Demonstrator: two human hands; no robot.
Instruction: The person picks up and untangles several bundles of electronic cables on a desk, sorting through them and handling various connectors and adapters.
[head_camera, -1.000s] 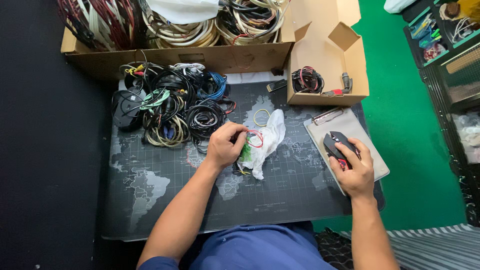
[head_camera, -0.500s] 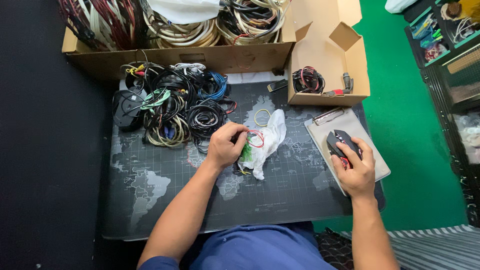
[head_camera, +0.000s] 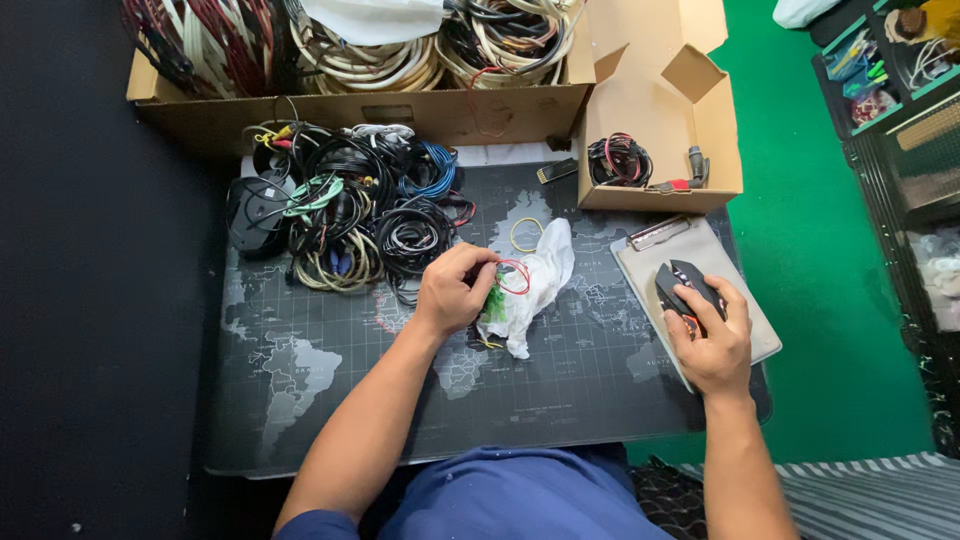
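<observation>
Left hand (head_camera: 455, 290): fingers pinched on a thin red rubber band (head_camera: 515, 276), at the crumpled white plastic bag (head_camera: 535, 285) mid dark map-printed desk mat (head_camera: 330, 390).
Right hand (head_camera: 712, 340): curled over black computer mouse (head_camera: 683, 287), lying on grey clipboard (head_camera: 745, 335).

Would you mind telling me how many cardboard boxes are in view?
2: a large cardboard box of cable coils along the mat's far edge, and a small open cardboard box at its right end.

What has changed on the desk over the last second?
Almost nothing. The right hand holding the black mouse edged slightly further up the clipboard. The left hand stays at the red rubber band on the white bag; the cables are unmoved.
</observation>
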